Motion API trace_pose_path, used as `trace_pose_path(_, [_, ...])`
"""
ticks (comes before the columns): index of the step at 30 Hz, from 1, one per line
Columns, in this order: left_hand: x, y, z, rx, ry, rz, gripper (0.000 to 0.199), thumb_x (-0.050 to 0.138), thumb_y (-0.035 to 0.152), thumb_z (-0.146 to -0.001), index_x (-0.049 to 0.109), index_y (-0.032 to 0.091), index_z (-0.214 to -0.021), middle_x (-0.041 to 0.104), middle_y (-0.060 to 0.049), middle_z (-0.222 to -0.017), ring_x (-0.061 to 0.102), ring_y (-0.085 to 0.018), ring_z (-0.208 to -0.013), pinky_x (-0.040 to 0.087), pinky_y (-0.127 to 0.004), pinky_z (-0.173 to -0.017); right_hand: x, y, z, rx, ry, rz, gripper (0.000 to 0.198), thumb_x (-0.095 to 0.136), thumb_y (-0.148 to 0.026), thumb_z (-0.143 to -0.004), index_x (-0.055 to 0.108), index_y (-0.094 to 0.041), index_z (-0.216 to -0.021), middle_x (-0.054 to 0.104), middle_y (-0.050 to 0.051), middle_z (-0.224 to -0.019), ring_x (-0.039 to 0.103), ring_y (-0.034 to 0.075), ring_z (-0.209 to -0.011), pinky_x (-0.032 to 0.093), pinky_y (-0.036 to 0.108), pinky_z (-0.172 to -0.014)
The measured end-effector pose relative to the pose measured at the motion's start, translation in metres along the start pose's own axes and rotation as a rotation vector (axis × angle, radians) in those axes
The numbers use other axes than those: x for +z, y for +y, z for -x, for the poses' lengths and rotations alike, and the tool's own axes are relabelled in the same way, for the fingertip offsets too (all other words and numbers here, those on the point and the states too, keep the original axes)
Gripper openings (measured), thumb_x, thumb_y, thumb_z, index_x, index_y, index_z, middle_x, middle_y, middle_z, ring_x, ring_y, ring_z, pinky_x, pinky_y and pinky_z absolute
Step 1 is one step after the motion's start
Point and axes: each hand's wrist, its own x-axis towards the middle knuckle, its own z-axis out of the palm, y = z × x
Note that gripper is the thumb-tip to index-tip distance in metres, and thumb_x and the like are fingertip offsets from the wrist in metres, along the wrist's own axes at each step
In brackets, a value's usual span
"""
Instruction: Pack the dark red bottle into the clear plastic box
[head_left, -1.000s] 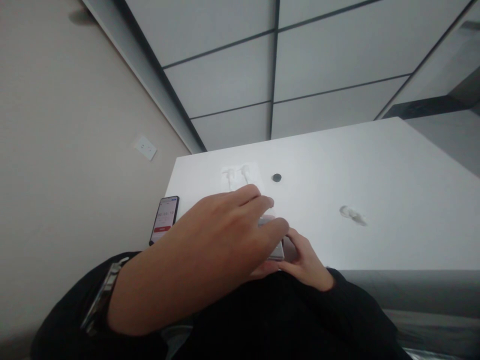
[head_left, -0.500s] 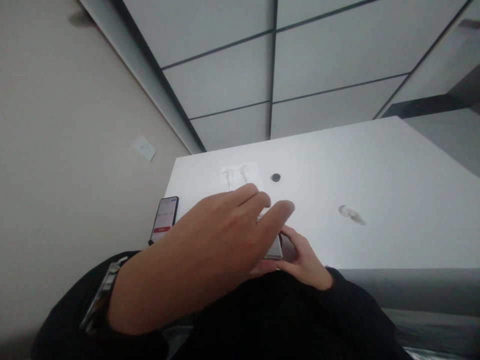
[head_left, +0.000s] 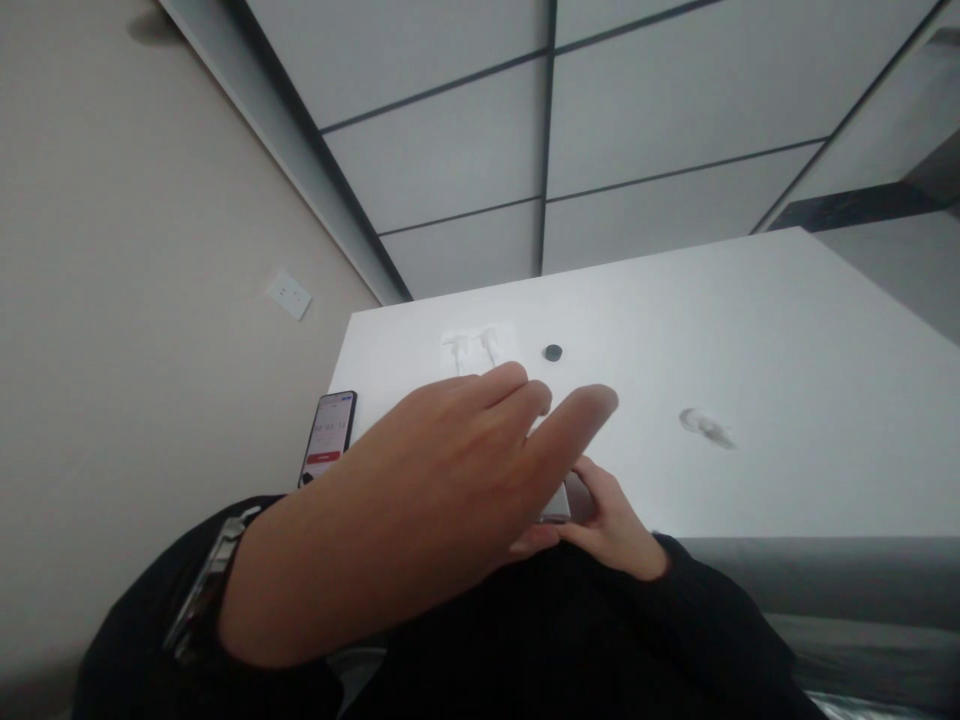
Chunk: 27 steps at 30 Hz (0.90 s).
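My left hand (head_left: pixel 465 460), back toward the camera and a metal-band watch (head_left: pixel 214 580) on its wrist, bends over a small box-like item (head_left: pixel 556 505) with a clear or silvery edge. Its curled fingers hide most of that item, while one finger sticks out to the right. A fingertip or thumb shows under the item's near edge. From the other side, my right hand (head_left: pixel 619 525) grips the right end between thumb and fingers. The kind of item cannot be made out. Beyond the hands lie two white earphone-like pieces (head_left: pixel 489 345) with thin stems.
On the white table (head_left: pixel 825 400) lie a small dark disc (head_left: pixel 553 353) and a crumpled clear wrapper (head_left: pixel 707 428). A phone (head_left: pixel 328 438) with a lit screen rests at the left edge. A wall with a socket (head_left: pixel 289 295) borders the left; panelled doors (head_left: pixel 457 180) stand behind.
My left hand has shifted slightly right, and its outstretched finger reaches farther right and up. My right hand and the held item have moved a little to the right.
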Motion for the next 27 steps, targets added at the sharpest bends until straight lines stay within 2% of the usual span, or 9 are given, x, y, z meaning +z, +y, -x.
trace_pose_path(7, [-0.0013,0.0014,-0.0014,-0.017,-0.044,-0.014,0.048,0.074,0.039,-0.100,0.052,0.019,-0.138,0.074,-0.007,-0.113,0.069,-0.024,-0.098,0.053,-0.033,-0.075,0.0008,0.0005,0.0008,0.011,0.004,-0.002,0.074,0.084,-0.059,-0.088,0.058,-0.033,-0.152,0.070,0.010,-0.148,0.067,0.038,-0.136,0.053,0.063,-0.119])
trace_pose_path(15, [-0.0040,0.0046,-0.0057,-0.042,-0.087,-0.006,0.047,0.073,0.037,-0.100,0.052,0.021,-0.139,0.075,-0.008,-0.117,0.070,-0.024,-0.098,0.055,-0.031,-0.073,0.0007,0.0024,0.0005,-0.015,0.004,0.000,0.073,0.083,-0.058,-0.089,0.058,-0.033,-0.152,0.069,0.010,-0.149,0.067,0.038,-0.136,0.054,0.062,-0.118])
trace_pose_path(27, [-0.0053,0.0080,-0.0092,-0.030,-0.124,-0.028,0.039,0.061,0.020,-0.103,0.051,0.021,-0.141,0.074,-0.007,-0.112,0.068,-0.024,-0.092,0.053,-0.032,-0.072,-0.0012,0.0041,-0.0005,-0.049,-0.013,-0.007,0.071,0.082,-0.054,-0.091,0.056,-0.033,-0.154,0.071,0.010,-0.146,0.069,0.041,-0.132,0.057,0.063,-0.113])
